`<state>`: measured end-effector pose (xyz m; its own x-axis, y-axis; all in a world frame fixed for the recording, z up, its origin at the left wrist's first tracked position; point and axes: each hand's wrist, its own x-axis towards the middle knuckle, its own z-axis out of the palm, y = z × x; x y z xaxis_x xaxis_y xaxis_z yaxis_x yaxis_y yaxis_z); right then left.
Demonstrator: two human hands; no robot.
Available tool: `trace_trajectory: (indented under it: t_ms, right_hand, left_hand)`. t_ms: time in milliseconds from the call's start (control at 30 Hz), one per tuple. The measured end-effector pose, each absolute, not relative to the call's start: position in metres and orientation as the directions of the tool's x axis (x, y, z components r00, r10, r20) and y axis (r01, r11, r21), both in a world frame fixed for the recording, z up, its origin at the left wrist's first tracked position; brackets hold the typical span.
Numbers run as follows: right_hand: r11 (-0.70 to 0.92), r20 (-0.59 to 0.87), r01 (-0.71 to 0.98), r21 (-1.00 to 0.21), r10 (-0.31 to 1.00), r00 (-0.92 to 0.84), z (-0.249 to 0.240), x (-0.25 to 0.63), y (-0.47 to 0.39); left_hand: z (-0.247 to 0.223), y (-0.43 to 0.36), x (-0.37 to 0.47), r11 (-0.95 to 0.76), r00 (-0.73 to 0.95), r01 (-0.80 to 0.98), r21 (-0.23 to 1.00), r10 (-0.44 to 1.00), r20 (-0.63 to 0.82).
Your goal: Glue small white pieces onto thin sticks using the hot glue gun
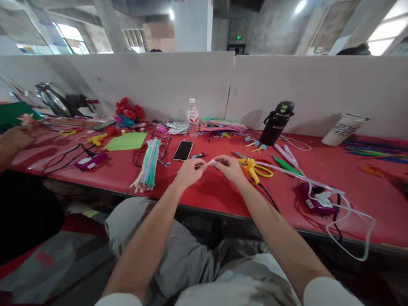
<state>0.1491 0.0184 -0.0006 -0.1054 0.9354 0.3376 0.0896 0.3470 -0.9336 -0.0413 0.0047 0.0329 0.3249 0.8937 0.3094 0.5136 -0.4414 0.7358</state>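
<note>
Above the front of the red table, my left hand (190,171) and my right hand (228,166) meet with fingertips pinched. Between them is a small pale pink piece (212,162) on a thin yellowish stem; its exact kind is too small to make out. The left fingers close on the stem side, the right fingers on the pale pink end. Just right of my right hand lies a yellow hot glue gun (254,172), beside yellow-handled scissors (265,170). A black-screened phone (183,151) rests behind my left hand, near a bundle of pastel pipe cleaners (149,163).
A water bottle (193,119), a black flask (276,124) and a white cup (344,129) stand along the partition (153,80). Purple power strips (315,199) with loose cables lie on the red table (210,197). Another person's hand (19,136) is at far left.
</note>
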Motion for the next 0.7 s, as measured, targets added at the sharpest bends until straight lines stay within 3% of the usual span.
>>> trace_trajectory:
  t_ms: [267, 367, 467, 600, 700]
  right_hand:
    - [0.361, 0.345, 0.151, -0.92, 0.93, -0.123, -0.003, 0.149, 0.02]
    - [0.394, 0.38, 0.261, -0.881, 0.919, -0.104, -0.002, 0.151, 0.016]
    - [0.421, 0.389, 0.418, -0.805, 0.906, -0.164, 0.003, 0.158, -0.002]
    - [0.378, 0.253, 0.633, -0.676, 0.925, -0.284, 0.01, 0.188, -0.045]
    - [0.216, 0.138, 0.836, -0.504, 0.976, -0.169, 0.004, 0.228, -0.071]
  left_hand:
    - [0.033, 0.005, -0.042, -0.425, 0.316, 0.527, 0.735, 0.902, 0.295]
    - [0.032, 0.008, -0.046, -0.422, 0.277, 0.556, 0.716, 0.906, 0.319]
    - [0.032, 0.011, -0.049, -0.44, 0.242, 0.589, 0.678, 0.897, 0.371]
    - [0.031, 0.013, -0.051, -0.433, 0.214, 0.605, 0.669, 0.897, 0.387]
    - [0.028, 0.014, -0.051, -0.421, 0.202, 0.598, 0.682, 0.903, 0.38]
